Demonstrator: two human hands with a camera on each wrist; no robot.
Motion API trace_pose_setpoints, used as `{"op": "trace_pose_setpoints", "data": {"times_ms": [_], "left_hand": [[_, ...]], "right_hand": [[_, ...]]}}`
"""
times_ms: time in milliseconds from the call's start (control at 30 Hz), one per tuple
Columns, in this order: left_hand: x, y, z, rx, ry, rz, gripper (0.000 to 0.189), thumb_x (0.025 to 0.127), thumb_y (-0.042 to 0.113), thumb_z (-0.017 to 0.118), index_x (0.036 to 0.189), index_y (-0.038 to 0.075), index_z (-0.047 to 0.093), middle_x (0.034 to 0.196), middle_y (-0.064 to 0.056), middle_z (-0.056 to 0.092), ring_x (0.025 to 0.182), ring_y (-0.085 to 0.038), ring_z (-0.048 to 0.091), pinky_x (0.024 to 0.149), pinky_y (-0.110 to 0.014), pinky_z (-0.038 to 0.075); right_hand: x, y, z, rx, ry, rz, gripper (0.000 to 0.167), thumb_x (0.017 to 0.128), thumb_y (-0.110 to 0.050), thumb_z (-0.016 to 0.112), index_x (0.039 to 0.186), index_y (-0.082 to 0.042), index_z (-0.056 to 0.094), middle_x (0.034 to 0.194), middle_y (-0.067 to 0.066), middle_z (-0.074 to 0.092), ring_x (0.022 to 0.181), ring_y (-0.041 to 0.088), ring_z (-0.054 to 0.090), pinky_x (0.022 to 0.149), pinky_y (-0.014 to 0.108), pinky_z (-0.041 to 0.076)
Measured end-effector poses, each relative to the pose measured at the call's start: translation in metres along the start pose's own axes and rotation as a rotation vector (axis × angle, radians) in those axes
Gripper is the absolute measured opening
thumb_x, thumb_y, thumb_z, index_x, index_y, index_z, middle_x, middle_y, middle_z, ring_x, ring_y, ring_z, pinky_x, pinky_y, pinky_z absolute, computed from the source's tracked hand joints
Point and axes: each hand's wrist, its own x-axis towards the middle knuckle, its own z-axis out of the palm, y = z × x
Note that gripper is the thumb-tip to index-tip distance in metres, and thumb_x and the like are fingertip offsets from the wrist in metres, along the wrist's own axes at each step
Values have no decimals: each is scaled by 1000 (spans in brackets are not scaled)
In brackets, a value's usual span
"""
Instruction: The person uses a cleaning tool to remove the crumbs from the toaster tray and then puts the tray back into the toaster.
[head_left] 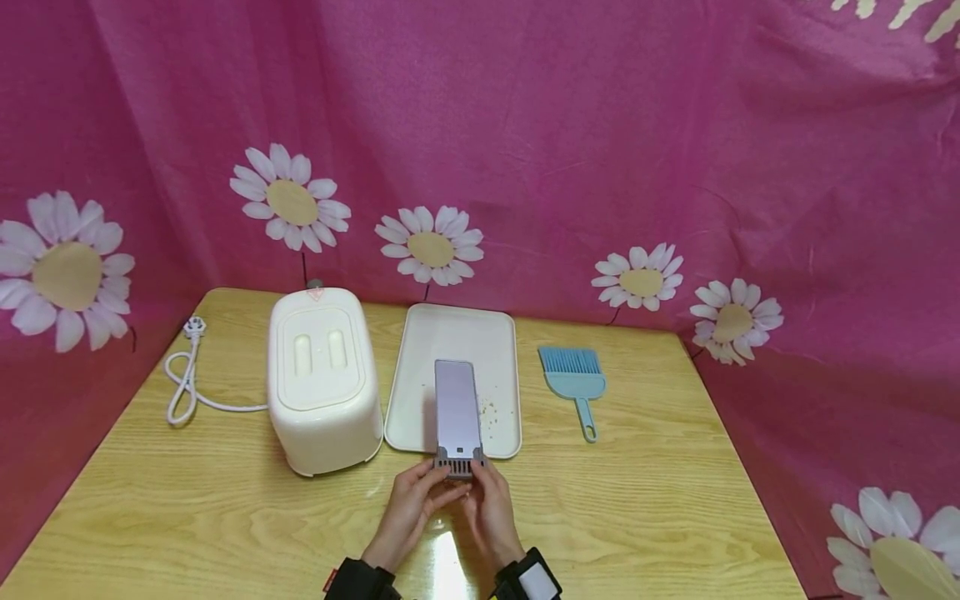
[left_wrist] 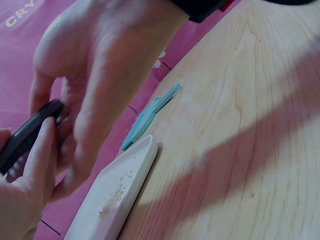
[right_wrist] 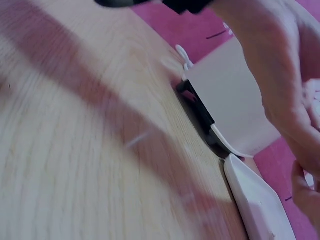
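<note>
Both hands grip the grey slotted end of a crumb tray [head_left: 457, 408], a long flat piece with a shiny pale-lilac surface. My left hand [head_left: 408, 504] holds it at the left corner and my right hand [head_left: 489, 507] at the right corner, thumbs on top. Its far part extends over a white rectangular tray [head_left: 457, 329]. Brown crumbs [head_left: 488, 414] lie on that tray, right of the crumb tray. In the left wrist view the dark edge of the crumb tray [left_wrist: 30, 131] shows between the fingers of both hands. The right wrist view shows my right hand [right_wrist: 287, 80], its fingertips cut off.
A white toaster [head_left: 324, 375] with a lid stands left of the white tray. Its white cord and plug [head_left: 183, 379] lie at the table's left. To the right lies a blue brush [head_left: 576, 387]. A pink flowered cloth [head_left: 525, 150] hangs behind the wooden table [head_left: 637, 517].
</note>
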Motion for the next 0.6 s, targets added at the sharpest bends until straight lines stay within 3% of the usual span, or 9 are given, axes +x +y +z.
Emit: {"op": "trace_pose_setpoints", "data": {"times_ms": [233, 433, 600], "left_hand": [[-2, 0, -1, -4, -66, -19, 45, 89, 1, 48, 123, -23, 30, 113, -26, 53, 88, -17, 62, 86, -29, 49], [-1, -6, 4, 25, -35, -3, 39, 88, -4, 47, 119, -25, 35, 107, -18, 57, 86, -14, 62, 85, -25, 49], [0, -13, 3, 72, -65, 30, 38, 86, 0, 53, 113, -25, 42, 100, -17, 61, 83, -14, 63, 80, -25, 51]], "right_hand": [[-2, -4, -2, -46, 1, -61, 28, 95, -6, 34, 113, 13, 42, 100, 3, 53, 93, 8, 52, 80, 17, 47], [-4, -2, 2, -22, 17, -75, 38, 95, -7, 37, 121, 20, 32, 105, 5, 57, 97, 12, 56, 89, 22, 45], [-4, 0, 2, 23, 22, -75, 43, 97, -12, 35, 125, 20, 29, 106, 8, 61, 99, 13, 58, 90, 21, 45]]}}
